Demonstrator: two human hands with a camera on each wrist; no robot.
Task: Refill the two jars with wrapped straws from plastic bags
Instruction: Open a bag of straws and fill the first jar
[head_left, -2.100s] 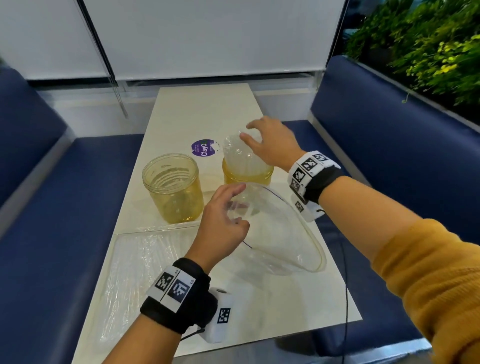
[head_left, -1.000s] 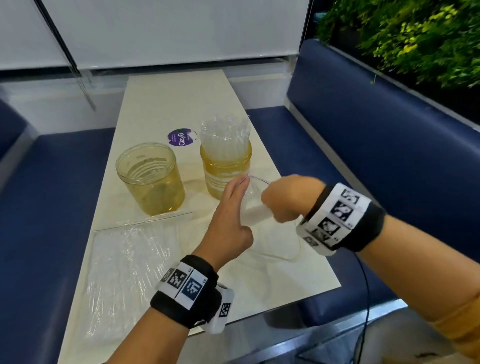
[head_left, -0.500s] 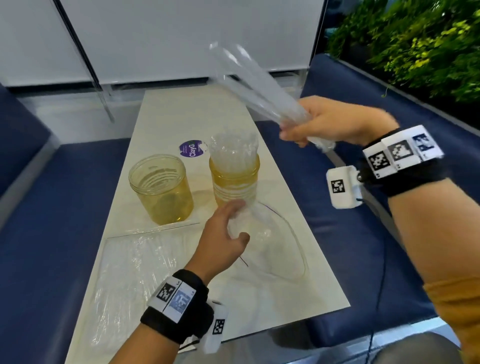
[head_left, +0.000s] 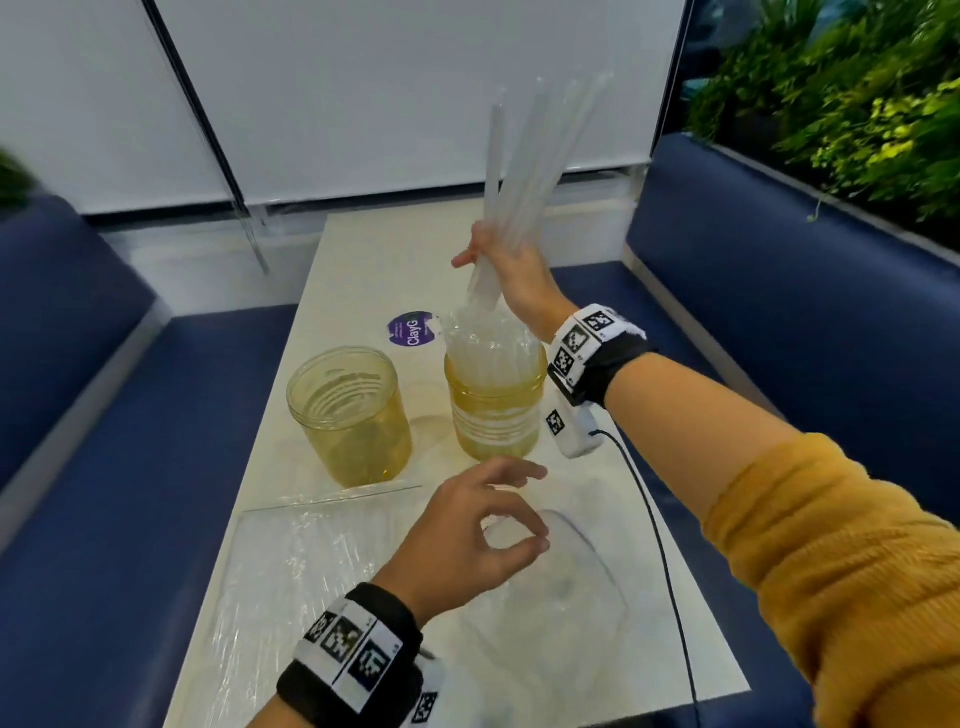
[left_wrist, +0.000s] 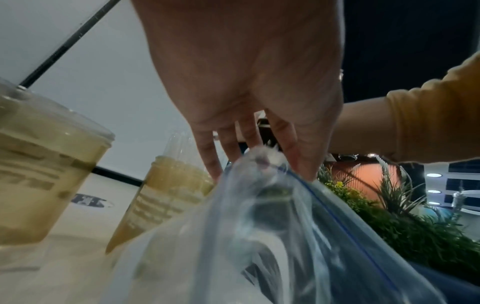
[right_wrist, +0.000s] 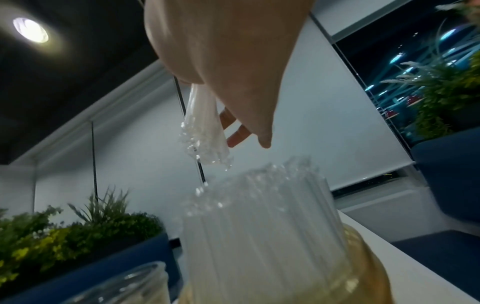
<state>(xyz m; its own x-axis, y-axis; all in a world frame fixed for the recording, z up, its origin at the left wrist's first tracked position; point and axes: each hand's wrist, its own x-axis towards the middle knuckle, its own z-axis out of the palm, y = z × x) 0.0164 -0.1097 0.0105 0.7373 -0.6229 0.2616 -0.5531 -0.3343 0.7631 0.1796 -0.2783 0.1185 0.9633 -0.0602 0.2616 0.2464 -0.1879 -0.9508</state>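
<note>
Moved since half a second ago: right hand (head_left: 511, 273), grip closed round a bundle of straws (head_left: 524, 156), now upright over the full jar (head_left: 493, 410); left hand (head_left: 467, 540) pinches the bag (left_wrist: 285, 236) rim; empty jar (head_left: 353, 415) on surface (head_left: 597, 649)

Jars (head_left: 349, 415) look like glossy amber see-through plastic, straws (head_left: 524, 156) in shiny clear film, bags (head_left: 561, 613) thin crinkly plastic, desk (head_left: 597, 691) smooth and cream, seats (head_left: 779, 291) matt blue.

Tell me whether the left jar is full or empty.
Empty: the left jar shows bare ribbed walls, while the right jar is packed with wrapped straws.
</note>
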